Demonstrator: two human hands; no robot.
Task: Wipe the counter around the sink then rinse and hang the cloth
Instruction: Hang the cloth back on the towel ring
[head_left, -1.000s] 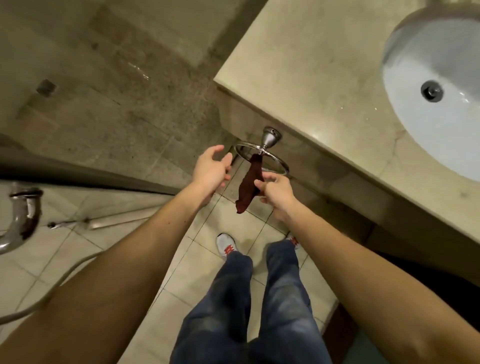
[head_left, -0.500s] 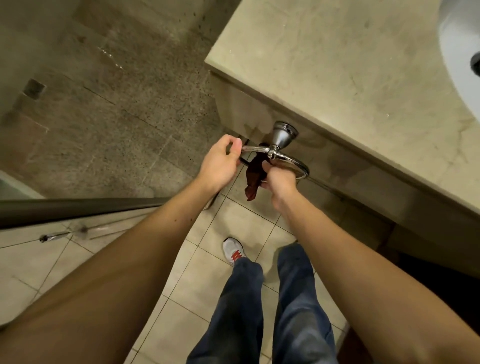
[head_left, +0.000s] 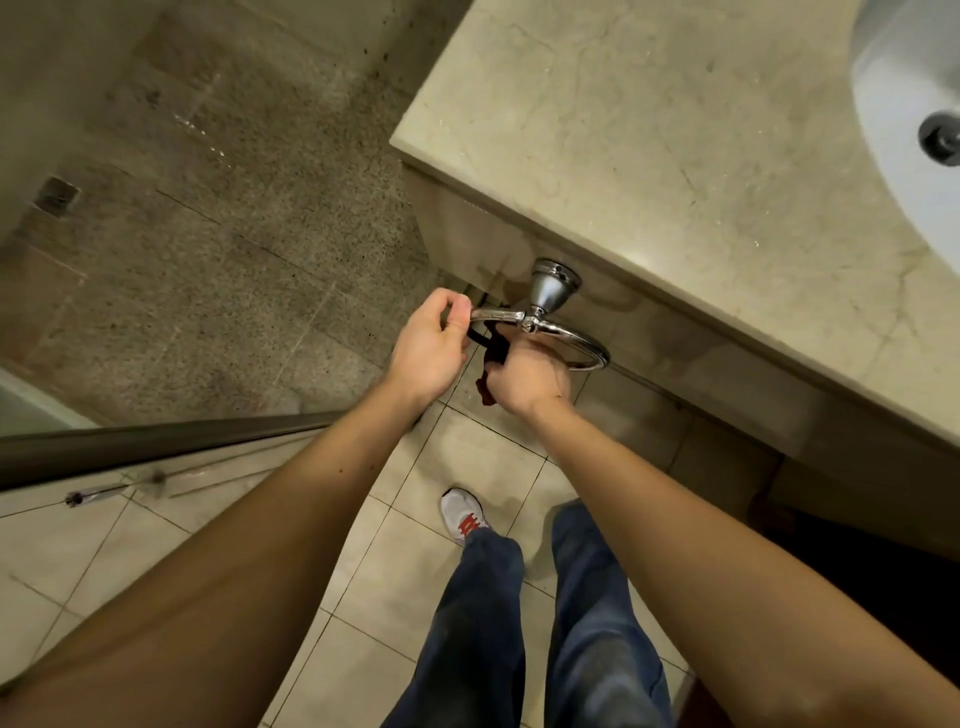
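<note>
We judge this the last step: our left hand (head_left: 434, 347) pinches the towel ring (head_left: 501, 314) and our right hand (head_left: 529, 383) grips the dark cloth (head_left: 497, 347), not yet hung through it

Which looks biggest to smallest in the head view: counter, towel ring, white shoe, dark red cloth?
counter, largest
towel ring
white shoe, though it lies farther away, so unsure
dark red cloth, smallest showing; mostly hidden

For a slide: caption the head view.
Left hand grips the towel ring; right hand holds a dark red cloth at it.
</note>
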